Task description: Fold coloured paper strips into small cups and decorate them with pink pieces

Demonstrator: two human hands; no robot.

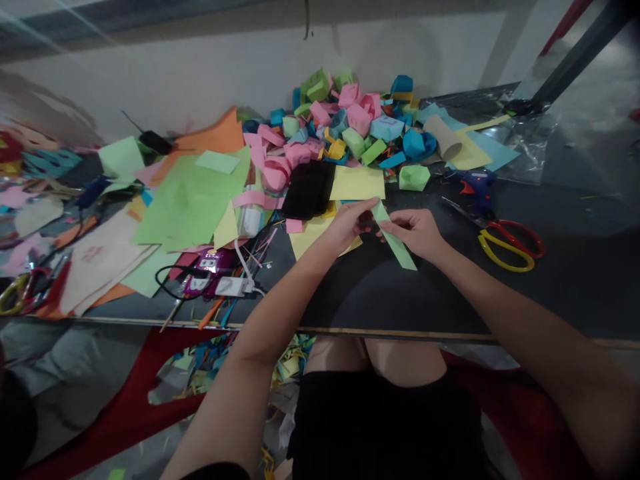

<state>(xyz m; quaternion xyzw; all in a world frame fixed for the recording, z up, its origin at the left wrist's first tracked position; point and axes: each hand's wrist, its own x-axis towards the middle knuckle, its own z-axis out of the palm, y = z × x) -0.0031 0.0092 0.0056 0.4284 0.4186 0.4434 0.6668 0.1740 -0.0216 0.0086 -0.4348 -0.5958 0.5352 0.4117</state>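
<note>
A light green paper strip (399,250) is held between my two hands over the dark table. My left hand (347,223) pinches its upper end, thumb and fingers closed. Lower down, my right hand (415,230) grips the strip's edge with thumb and fingers, and the free end slants toward the table's front. Some of the fingertips are hidden behind the paper. Yellow paper sheets (357,183) lie beyond and under my left hand. Beside them is a black phone (309,190). To the right of my right hand rest scissors (507,243) with red and yellow handles.
A heap of folded coloured paper pieces (350,120) lies along the wall. A blue glue gun (475,187) and a cardboard tube (443,137) are at right. Green sheets (187,200), a purple power strip (207,267) and more scissors (35,283) are at left. Paper scraps litter the floor.
</note>
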